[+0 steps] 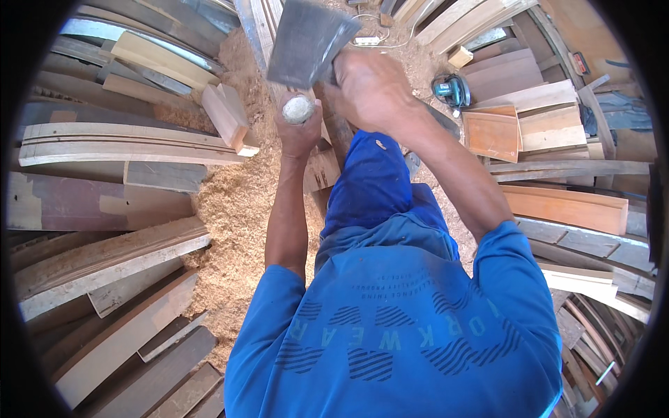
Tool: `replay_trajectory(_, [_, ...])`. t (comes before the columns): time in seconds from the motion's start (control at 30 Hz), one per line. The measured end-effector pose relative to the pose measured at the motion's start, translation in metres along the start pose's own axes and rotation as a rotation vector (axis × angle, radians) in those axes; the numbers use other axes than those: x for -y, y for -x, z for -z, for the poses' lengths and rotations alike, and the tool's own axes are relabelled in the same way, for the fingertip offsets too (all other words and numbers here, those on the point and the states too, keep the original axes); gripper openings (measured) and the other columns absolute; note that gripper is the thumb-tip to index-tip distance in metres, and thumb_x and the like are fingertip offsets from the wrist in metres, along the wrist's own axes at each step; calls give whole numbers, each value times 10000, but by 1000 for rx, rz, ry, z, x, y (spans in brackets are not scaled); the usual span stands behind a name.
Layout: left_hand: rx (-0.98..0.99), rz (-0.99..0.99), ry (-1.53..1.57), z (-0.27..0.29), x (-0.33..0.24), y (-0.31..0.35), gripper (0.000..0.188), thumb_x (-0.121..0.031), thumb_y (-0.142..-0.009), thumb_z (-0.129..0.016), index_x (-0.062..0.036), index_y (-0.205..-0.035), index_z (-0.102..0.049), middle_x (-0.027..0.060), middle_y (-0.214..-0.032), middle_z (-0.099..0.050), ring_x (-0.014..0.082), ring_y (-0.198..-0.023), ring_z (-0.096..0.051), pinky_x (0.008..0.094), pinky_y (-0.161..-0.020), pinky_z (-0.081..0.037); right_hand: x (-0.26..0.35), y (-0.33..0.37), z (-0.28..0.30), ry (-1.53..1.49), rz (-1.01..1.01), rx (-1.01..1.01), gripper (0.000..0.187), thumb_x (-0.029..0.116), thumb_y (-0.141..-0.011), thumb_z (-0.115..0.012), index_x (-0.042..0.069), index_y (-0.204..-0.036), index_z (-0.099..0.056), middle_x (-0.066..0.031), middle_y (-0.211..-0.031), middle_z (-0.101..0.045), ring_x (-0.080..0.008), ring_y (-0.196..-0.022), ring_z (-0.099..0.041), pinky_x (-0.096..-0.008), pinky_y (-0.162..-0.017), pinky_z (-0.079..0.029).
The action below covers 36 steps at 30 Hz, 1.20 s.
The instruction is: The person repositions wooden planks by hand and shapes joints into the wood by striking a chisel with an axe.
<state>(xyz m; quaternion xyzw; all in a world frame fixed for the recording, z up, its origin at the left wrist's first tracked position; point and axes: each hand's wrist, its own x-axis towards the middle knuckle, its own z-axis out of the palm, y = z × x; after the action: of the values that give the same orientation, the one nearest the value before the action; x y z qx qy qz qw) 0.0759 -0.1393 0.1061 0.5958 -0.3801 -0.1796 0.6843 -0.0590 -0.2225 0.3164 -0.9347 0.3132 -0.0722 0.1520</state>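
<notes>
My left hand is closed around an upright tool with a round, pale, worn butt, apparently a chisel. Its lower end is hidden under the hand. Above it and slightly beyond hangs a dark, broad-headed mallet, slightly blurred. My right hand is wrapped round the mallet's handle, most of which the fingers cover. Below both hands runs a long wooden beam, partly hidden by my arm and blue-trousered leg.
Wood shavings cover the floor on the left. Stacked boards line the left side, with more planks on the right. A teal power tool lies at the right, and a white power strip sits at the far end.
</notes>
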Motion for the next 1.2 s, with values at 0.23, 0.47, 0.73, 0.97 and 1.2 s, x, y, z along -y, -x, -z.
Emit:
replay_trajectory(0.23, [107,105,34,-1,-41,-3,291,-25,-819,-746,7,-1093,-650,43,-944,-693,136,-835,-651,290,-749,-527,-15,14,-19,-10,53,123,282,157,-784,-684,-17,-1006,-676,-256,-867,-692,-435,-839,-686,-509,-759,-544])
replay_trajectory(0.47, [51,192,66,5,-38,5,367,-46,-816,-765,-5,-1152,-625,72,-940,-684,169,-848,-651,320,-748,-537,-2,23,10,-198,-6,24,277,191,-788,-698,-14,-973,-683,-259,-820,-674,-438,-805,-671,-502,-741,-534])
replay_trajectory(0.73, [111,-151,-44,3,-34,-3,338,-36,-825,-741,22,-1138,-627,91,-950,-691,130,-829,-648,282,-711,-525,-14,26,-28,-95,72,63,279,171,-778,-719,-26,-971,-678,-256,-843,-680,-436,-784,-670,-496,-714,-534])
replay_trajectory(0.97, [-79,-305,-46,-12,-96,27,351,-25,-735,-767,-49,-1065,-650,73,-956,-668,217,-895,-661,358,-777,-530,-64,61,-58,-979,-240,297,315,270,-851,-759,-16,-967,-695,-121,-831,-724,-178,-736,-670,-313,-685,-532])
replay_trajectory(1.2, [290,-710,-249,-94,-143,79,336,-55,-574,-788,-146,-882,-691,86,-1153,-593,331,-1086,-540,437,-957,-418,-122,106,-90,-925,-135,79,376,244,-926,-697,-25,-1179,-626,-99,-1024,-696,-117,-890,-657,-285,-772,-550])
